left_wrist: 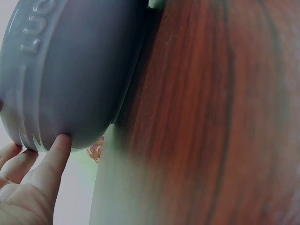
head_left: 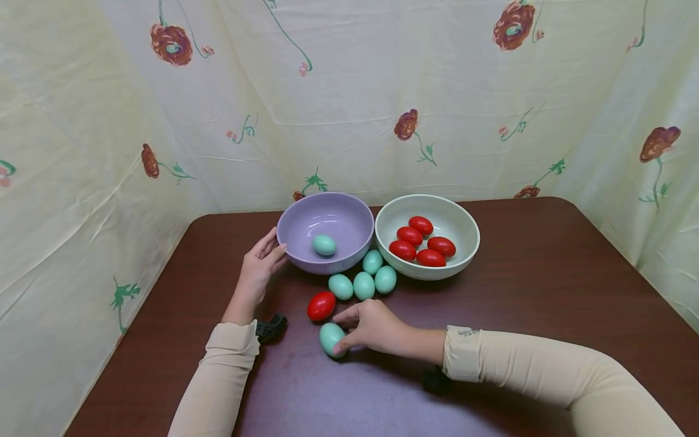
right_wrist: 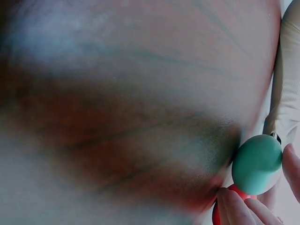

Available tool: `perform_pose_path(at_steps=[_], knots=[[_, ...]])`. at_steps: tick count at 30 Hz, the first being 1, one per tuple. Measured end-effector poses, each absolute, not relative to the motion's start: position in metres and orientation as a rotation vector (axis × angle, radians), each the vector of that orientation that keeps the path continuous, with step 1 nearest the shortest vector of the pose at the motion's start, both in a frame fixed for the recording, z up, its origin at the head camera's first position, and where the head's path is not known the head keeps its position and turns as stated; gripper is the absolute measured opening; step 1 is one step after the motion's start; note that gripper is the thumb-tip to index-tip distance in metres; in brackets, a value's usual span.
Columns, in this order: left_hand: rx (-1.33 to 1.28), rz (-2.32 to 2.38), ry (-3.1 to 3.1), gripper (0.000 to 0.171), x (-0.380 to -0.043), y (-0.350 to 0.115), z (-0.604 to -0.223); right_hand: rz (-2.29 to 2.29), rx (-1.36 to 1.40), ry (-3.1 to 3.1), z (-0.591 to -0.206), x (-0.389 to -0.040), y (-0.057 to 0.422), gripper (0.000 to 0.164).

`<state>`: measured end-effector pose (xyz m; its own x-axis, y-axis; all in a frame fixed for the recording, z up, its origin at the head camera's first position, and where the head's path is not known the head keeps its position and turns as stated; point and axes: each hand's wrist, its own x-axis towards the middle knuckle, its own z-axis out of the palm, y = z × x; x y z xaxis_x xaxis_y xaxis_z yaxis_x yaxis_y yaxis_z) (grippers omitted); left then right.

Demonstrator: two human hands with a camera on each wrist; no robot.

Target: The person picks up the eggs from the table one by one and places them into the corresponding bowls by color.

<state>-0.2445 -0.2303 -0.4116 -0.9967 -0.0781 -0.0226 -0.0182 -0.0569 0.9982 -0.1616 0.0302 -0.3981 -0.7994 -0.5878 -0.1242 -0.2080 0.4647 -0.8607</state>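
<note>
1. Head view: the right hand (head_left: 375, 328), at lower centre, is curled inward, with its thumb and fingers pinching a mint-green egg (head_left: 330, 339) from its right side.
2. Right wrist view, lower right: the same egg sits between the thumb (right_wrist: 292, 169) and the fingers, the gap between them about as wide as the egg; part of a red egg shows behind the fingers.
3. Head view, left of centre: the left hand (head_left: 260, 265) is spread with fingers mostly straight, touching the left side of a purple bowl (head_left: 352, 226).
4. Left wrist view, lower left: its fingertips (left_wrist: 60, 141) rest against the bowl's outer wall, below raised lettering (left_wrist: 33, 33).
5. Head view, centre: the red egg (head_left: 321, 306) lies just above the pinched egg; four mint-green eggs (head_left: 363, 286) cluster beyond it, near the bowls.
6. One mint-green egg (head_left: 324, 245) lies in the purple bowl. Just right of that bowl, a pale bowl (head_left: 431, 272) holds five red eggs (head_left: 409, 236).
7. Under everything is a dark brown table (head_left: 551, 291); floral cloth (head_left: 349, 85) fills the upper frame.
</note>
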Motion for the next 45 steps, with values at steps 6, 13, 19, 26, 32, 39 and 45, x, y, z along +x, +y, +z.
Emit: perform_pose_path(at_steps=[6,13,19,26,32,39,45], knots=[[0.103,-2.243,-2.143,0.057,-0.244,-0.231,-0.411,-1.265,-0.656,2.325,-0.399,-0.161,0.029,0.045],[0.100,-2.251,-2.138,0.057,-0.244,-0.231,-0.411,-1.271,-0.639,2.320,-0.399,-0.161,0.028,0.043],[0.104,-2.259,-2.128,0.058,-0.244,-0.231,-0.411,-1.273,-0.625,2.322,-0.401,-0.161,0.027,0.042],[0.108,-2.244,-2.144,0.057,-0.244,-0.231,-0.412,-1.318,-0.584,2.283,-0.402,-0.162,0.028,0.041],[0.120,-2.249,-2.134,0.059,-0.244,-0.231,-0.412,-1.360,-0.534,2.248,-0.403,-0.162,0.030,0.041],[0.115,-2.222,-2.163,0.059,-0.243,-0.231,-0.411,-1.418,-0.488,2.200,-0.396,-0.162,0.035,0.041],[0.109,-2.226,-2.158,0.058,-0.242,-0.230,-0.411,-1.447,-0.482,2.201,-0.390,-0.164,0.038,0.042]])
